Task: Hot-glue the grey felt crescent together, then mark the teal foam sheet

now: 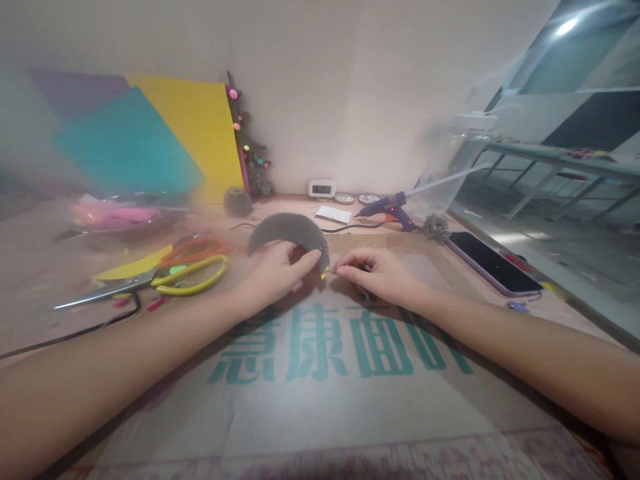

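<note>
Hands (332, 273) pinch a dark curved band (290, 230) — and, seemingly, yellow bits (324, 273).

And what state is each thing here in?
Grey curved piece: bent into an arc, held.
Left hand: closed on that piece.
Right hand: fingers pinched together.
Glue gun: small red light lit, stick inserted.
Phone: face up, screen dark.
Scissors: lying down, open or shut unclear.
White display unit: upright, reading illegible.

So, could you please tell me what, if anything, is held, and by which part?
The left hand holds the dark curved piece near its right end; what the right hand pinches is unclear.
</note>
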A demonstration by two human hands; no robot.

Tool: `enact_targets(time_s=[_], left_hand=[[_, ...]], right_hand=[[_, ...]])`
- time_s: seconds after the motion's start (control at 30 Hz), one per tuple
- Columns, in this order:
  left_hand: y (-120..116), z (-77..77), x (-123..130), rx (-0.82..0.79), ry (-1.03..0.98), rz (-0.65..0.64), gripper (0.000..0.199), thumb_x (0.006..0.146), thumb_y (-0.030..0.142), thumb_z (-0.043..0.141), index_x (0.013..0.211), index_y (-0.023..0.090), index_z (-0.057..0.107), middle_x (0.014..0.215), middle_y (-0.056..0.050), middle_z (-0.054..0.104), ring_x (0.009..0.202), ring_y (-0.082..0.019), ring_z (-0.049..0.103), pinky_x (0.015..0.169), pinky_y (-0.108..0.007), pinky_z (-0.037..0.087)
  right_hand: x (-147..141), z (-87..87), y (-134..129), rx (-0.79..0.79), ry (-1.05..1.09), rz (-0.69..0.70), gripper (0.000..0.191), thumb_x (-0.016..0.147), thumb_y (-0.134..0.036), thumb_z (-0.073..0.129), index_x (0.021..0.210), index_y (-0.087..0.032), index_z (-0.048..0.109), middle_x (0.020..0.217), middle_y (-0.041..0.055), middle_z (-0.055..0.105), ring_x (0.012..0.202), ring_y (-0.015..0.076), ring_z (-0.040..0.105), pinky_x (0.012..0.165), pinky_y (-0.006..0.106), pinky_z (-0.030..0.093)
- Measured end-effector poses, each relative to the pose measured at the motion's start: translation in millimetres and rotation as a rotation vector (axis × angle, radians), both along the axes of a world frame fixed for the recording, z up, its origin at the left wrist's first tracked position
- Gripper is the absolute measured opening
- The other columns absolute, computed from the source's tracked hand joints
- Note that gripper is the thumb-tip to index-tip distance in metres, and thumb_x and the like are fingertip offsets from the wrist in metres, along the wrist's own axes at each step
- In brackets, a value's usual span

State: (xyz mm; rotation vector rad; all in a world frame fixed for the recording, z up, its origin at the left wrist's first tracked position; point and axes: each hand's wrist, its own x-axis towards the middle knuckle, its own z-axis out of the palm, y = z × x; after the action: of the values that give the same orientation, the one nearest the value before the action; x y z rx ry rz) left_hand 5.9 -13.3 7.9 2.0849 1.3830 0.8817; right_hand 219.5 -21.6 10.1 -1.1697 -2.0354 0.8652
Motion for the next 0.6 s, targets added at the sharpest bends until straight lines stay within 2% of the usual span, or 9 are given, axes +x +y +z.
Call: enact_targets(time_s=[0.17, 0.37, 0.47, 0.6], left_hand=[[-5.1, 5.1, 1.8, -0.026, 0.059, -0.064, 0.047, 0.088, 0.050, 0.049, 0.059, 0.018, 0.067, 0.058, 0.000, 0.068, 0.052, -0.015, 0.058, 0.054, -0.026, 0.037], [-5.1, 3.3, 1.4, -0.107, 0.000, -0.118, 0.046, 0.089, 0.052, 0.048, 0.064, 0.018, 0.066, 0.060, 0.000, 0.068, 0.052, -0.015, 0.059, 0.050, -0.025, 0.037], [-1.9, 1.2, 0.9, -0.047, -0.022, -0.123, 0.045, 0.089, 0.053, 0.050, 0.067, 0.018, 0.067, 0.062, -0.001, 0.069, 0.054, -0.015, 0.059, 0.053, -0.025, 0.039], [2.3, -2.6, -0.1, 0.023, -0.031, -0.074, 0.045, 0.089, 0.055, 0.050, 0.070, 0.017, 0.066, 0.067, -0.002, 0.068, 0.063, -0.016, 0.061, 0.059, -0.026, 0.040]], right_hand=[[-0.6, 0.3, -0.7, 0.143, -0.033, -0.028, 0.022, 0.087, -0.035, 0.060, 0.081, -0.017, 0.070, 0.070, 0.0000, 0.066, 0.061, 0.0116, 0.054, 0.057, 0.025, 0.040], [-1.6, -0.7, -0.1, 0.100, -0.017, 0.009, 0.019, 0.086, -0.033, 0.059, 0.079, -0.017, 0.068, 0.067, -0.0017, 0.063, 0.057, 0.0104, 0.052, 0.055, 0.024, 0.039], [-1.1, -2.1, 1.5, 0.062, -0.013, 0.024, 0.018, 0.086, -0.032, 0.059, 0.082, -0.017, 0.069, 0.066, -0.0018, 0.064, 0.056, 0.0108, 0.052, 0.055, 0.024, 0.040], [1.9, -1.2, 0.7, 0.133, -0.024, 0.014, 0.022, 0.089, -0.034, 0.056, 0.080, -0.017, 0.069, 0.070, 0.0004, 0.066, 0.064, 0.0134, 0.058, 0.060, 0.026, 0.043]])
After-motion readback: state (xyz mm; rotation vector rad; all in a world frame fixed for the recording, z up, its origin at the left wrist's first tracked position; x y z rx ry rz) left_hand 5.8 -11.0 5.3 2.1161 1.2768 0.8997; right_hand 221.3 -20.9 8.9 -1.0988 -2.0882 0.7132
